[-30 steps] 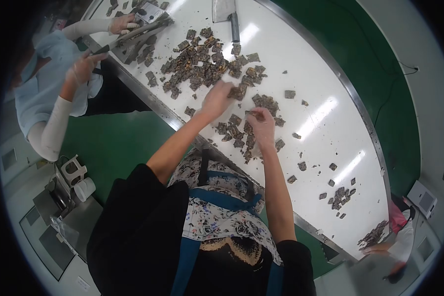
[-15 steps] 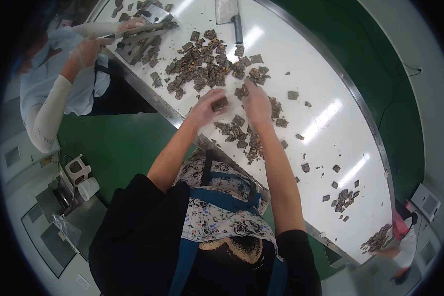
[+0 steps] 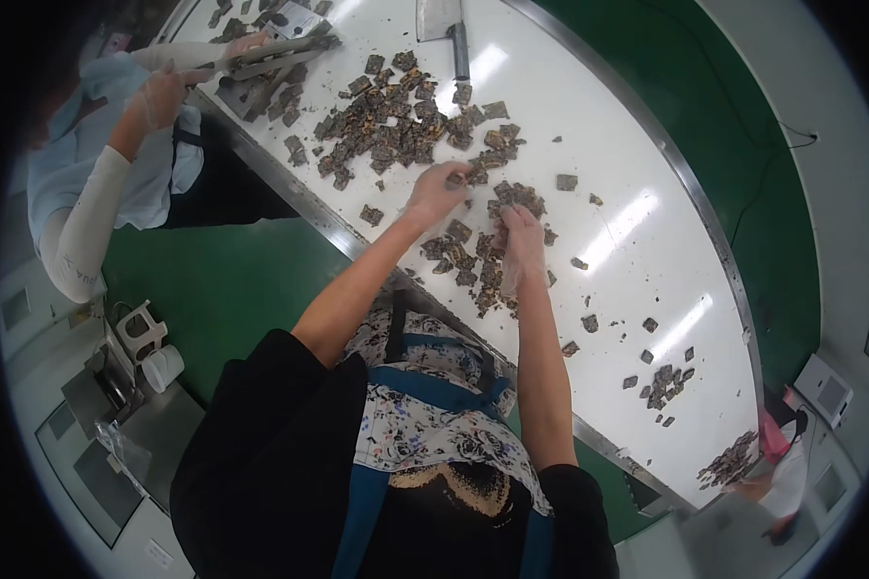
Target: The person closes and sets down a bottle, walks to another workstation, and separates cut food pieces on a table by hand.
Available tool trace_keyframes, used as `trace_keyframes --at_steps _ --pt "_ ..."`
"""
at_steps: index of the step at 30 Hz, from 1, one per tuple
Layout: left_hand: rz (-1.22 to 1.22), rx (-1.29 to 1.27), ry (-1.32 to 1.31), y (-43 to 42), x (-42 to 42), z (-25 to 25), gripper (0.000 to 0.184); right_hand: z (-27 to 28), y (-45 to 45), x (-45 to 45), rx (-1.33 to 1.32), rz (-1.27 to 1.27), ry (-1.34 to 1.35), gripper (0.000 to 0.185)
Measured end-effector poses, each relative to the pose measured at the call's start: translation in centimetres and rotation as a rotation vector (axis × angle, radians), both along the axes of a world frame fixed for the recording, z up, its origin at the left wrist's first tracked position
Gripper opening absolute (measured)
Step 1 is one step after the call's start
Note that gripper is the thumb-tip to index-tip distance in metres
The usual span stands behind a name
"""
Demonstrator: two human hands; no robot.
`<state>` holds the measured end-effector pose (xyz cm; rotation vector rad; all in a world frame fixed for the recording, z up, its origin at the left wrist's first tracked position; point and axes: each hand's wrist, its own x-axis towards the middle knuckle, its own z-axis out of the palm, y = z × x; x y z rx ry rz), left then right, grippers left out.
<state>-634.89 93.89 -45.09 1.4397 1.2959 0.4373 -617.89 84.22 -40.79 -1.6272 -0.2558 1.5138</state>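
Note:
On the white table (image 3: 637, 280) lie many dark, square seed-like pieces. My left hand (image 3: 436, 193), in a clear glove, has its fingers curled round a dark piece (image 3: 457, 180) at the lower right edge of the large pile (image 3: 386, 125). To its right my right hand (image 3: 522, 239), also gloved, is closed with fingertips at a smaller heap (image 3: 518, 197); what is between them is too small to tell. Below and between the hands lies another loose group of pieces (image 3: 448, 253).
A cleaver (image 3: 459, 50) lies at the table's top. A co-worker at the left holds a long blade (image 3: 280, 56) over dark pieces. Small pieces (image 3: 666, 384) lie at the right. Another person's hand is by a pile (image 3: 729, 460) at the lower right.
My right hand has moved down and right from the large pile's edge to the smaller heap. My left hand has moved up and right. The co-worker's hands and blade have shifted slightly.

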Motion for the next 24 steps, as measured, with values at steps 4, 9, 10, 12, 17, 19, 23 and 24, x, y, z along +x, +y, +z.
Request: trace_keyframes --at_steps 4,9,10,12,17,19,23,24 --pt "0.03 0.168 0.185 -0.1 1.8 2.1 0.044 -0.6 -1.0 0.5 0.071 -0.103 0.313 0.022" --pt "-0.047 0.296 0.398 -0.9 2.6 2.5 0.039 0.4 -1.6 0.5 0.136 -0.144 0.517 0.038" --pt "-0.05 0.295 0.398 -1.3 2.3 2.3 0.039 0.1 -1.8 0.4 0.163 -0.138 0.521 0.037" --pt "-0.023 0.383 0.265 -1.7 1.1 1.5 0.032 -0.3 -2.2 0.3 0.169 -0.148 0.496 0.033" --pt "0.122 0.05 -0.018 -2.1 -2.5 -1.3 0.022 -0.7 -1.8 -0.1 0.116 -0.173 0.447 0.027" --pt "0.185 0.056 -0.136 -2.1 -3.1 -1.7 0.028 -1.0 -1.5 -0.3 0.04 -0.117 0.321 0.025" --pt "0.206 -0.219 -0.357 -1.4 -3.3 1.5 0.037 -0.9 -0.6 -0.9 0.044 -0.069 0.169 0.023" --pt "0.206 -0.218 -0.357 -1.0 -3.5 1.8 0.037 -1.1 -0.3 -1.0 0.069 0.004 0.071 0.022"
